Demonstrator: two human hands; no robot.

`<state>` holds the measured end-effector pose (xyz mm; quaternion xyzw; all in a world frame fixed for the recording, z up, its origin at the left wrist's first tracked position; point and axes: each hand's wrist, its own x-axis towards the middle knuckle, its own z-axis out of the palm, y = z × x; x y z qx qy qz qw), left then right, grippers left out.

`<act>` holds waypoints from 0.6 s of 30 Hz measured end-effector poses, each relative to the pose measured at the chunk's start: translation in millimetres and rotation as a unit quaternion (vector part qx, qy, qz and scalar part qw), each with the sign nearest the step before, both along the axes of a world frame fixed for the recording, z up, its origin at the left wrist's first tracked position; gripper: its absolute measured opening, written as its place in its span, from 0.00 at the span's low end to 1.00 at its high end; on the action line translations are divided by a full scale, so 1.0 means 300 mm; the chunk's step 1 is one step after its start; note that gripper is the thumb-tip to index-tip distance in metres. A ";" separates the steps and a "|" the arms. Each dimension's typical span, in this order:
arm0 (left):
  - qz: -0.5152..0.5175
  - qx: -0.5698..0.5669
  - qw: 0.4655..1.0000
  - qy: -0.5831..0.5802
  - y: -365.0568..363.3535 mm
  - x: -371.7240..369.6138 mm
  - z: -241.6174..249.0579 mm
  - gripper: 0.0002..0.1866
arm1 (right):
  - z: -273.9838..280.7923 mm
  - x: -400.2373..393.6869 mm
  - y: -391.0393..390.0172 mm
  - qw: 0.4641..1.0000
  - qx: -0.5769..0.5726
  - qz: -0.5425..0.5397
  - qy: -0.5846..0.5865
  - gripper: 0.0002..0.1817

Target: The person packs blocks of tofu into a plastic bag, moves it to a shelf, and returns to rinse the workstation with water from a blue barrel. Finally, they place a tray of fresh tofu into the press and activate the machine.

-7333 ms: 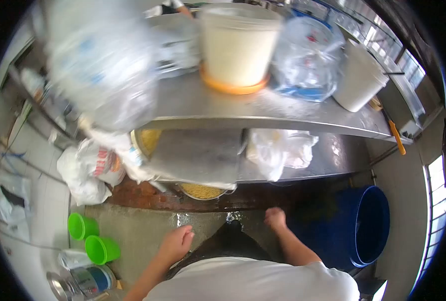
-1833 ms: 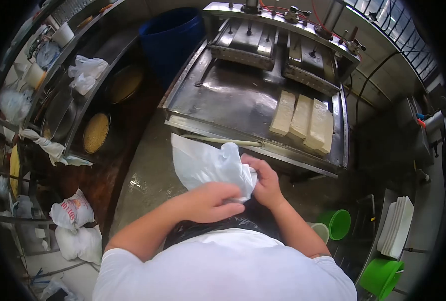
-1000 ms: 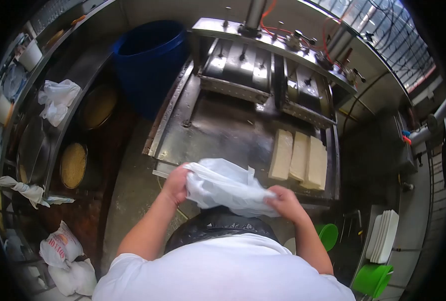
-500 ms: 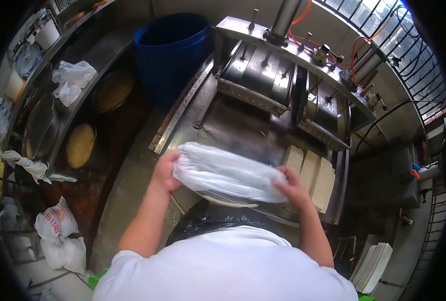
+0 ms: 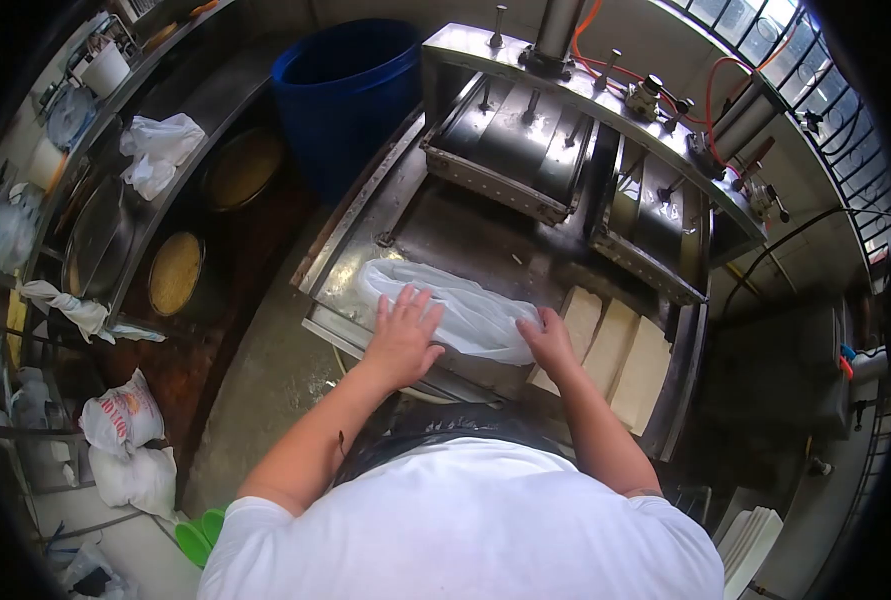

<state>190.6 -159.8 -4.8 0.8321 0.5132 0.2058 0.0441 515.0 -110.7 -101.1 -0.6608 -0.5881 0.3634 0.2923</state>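
Note:
A translucent white plastic bag lies stretched out on the metal press table, its mouth seeming to open toward the left end. My left hand rests on the bag's near left part, open, with fingers spread flat. At the right end of the bag, my right hand pinches the plastic between thumb and fingers. Just beyond that hand stand several long pale cream blocks side by side, the nearest partly covered by my right wrist.
Behind the table surface stands a metal press with perforated-edge trays and cylinders. A blue barrel is at the back left. Round tubs of yellowish contents sit below a metal shelf. Printed sacks lie at left.
The bag went from being held up between both hands to lying on the table, farther from me. My left hand let go of its edge and spread flat on it.

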 end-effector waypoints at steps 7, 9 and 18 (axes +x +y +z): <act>-0.106 -0.244 0.943 0.197 0.070 0.114 -0.055 0.18 | 0.290 -0.157 0.002 0.875 0.338 0.279 -0.207 0.27; -0.150 -0.286 0.921 0.218 0.021 0.140 -0.124 0.15 | 0.243 -0.219 0.022 0.875 -0.014 0.424 -0.233 0.23; -0.098 -0.192 0.965 -0.148 -0.038 0.156 -0.020 0.21 | 0.105 -0.218 0.036 0.865 -0.039 0.368 -0.338 0.33</act>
